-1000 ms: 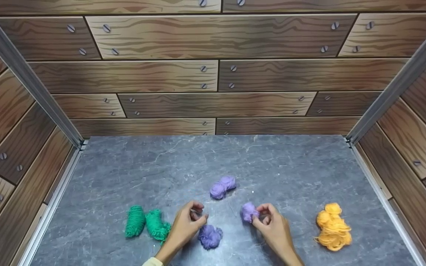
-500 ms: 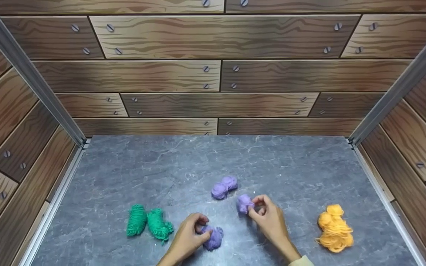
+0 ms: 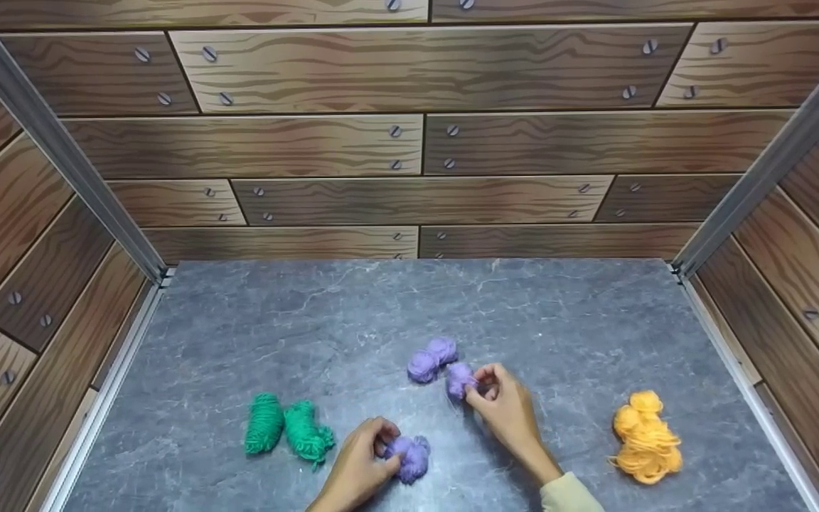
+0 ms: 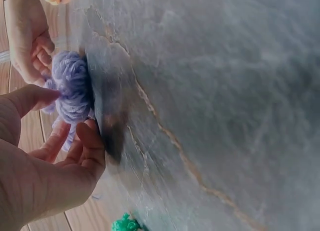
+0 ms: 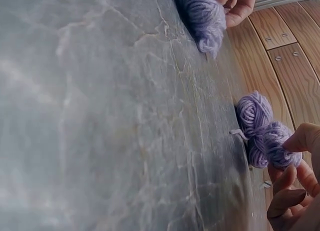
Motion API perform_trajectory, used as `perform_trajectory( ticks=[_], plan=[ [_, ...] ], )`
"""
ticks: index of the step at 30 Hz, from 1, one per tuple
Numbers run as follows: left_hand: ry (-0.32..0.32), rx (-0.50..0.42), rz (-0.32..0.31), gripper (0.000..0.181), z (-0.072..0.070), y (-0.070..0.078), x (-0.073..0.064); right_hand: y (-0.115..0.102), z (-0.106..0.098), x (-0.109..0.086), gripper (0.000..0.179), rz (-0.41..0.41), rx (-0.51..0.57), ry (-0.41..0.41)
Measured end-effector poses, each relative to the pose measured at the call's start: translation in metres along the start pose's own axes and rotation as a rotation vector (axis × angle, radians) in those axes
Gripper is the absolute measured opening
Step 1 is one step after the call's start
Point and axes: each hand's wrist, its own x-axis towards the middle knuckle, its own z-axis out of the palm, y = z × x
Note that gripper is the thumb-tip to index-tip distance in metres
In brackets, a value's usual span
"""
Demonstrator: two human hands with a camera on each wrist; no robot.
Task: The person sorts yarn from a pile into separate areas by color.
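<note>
My left hand [image 3: 360,459] pinches a purple yarn bundle [image 3: 414,461] lying near the front middle of the table. The left wrist view has the thumb on one side of this yarn [image 4: 72,86] and the fingers under its end. Farther back, my right hand [image 3: 507,409] pinches a small lilac yarn bundle [image 3: 460,380] between thumb and fingers. Just beyond it lies another lilac skein [image 3: 431,361], narrowed in its middle. In the right wrist view the held bundle [image 5: 280,143] overlaps that skein [image 5: 254,111].
Two green yarn skeins [image 3: 264,424] lie side by side to the left. An orange yarn pile [image 3: 648,448] sits on the right. Wood-patterned walls [image 3: 324,146] and metal rails enclose the grey marbled table [image 3: 296,306] at the back and sides.
My right hand has carried its lilac bundle left and away, up beside the lilac skein. The left hand has come down to the front purple bundle and taken hold of it.
</note>
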Motion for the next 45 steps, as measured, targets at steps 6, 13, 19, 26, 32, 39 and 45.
perform_trajectory(
  ticks=[6,13,19,26,32,39,45],
  plan=[
    [-0.017,-0.013,-0.011,0.023,0.001,0.0,-0.002,0.003,0.005,0.007,0.02,-0.008,-0.023,-0.002],
    [0.015,0.018,-0.013,0.018,0.002,-0.003,-0.004,0.006,0.013,0.009,0.02,-0.028,-0.061,-0.024],
    [0.033,0.051,0.01,0.016,0.002,-0.004,-0.004,0.007,0.016,0.011,0.019,-0.027,-0.083,-0.033],
    [0.02,0.04,0.008,0.015,0.001,-0.004,-0.006,0.006,0.015,0.012,0.019,-0.037,-0.095,-0.043],
    [0.029,0.019,-0.002,0.013,0.001,-0.005,-0.006,0.007,0.013,0.01,0.018,-0.075,-0.093,-0.04],
    [0.044,0.025,-0.036,0.013,0.003,-0.004,-0.005,0.011,0.009,0.007,0.02,-0.105,-0.07,-0.042],
    [0.087,0.032,-0.032,0.013,0.002,-0.002,-0.004,0.01,0.004,0.003,0.024,-0.089,-0.039,-0.05]
  ],
)
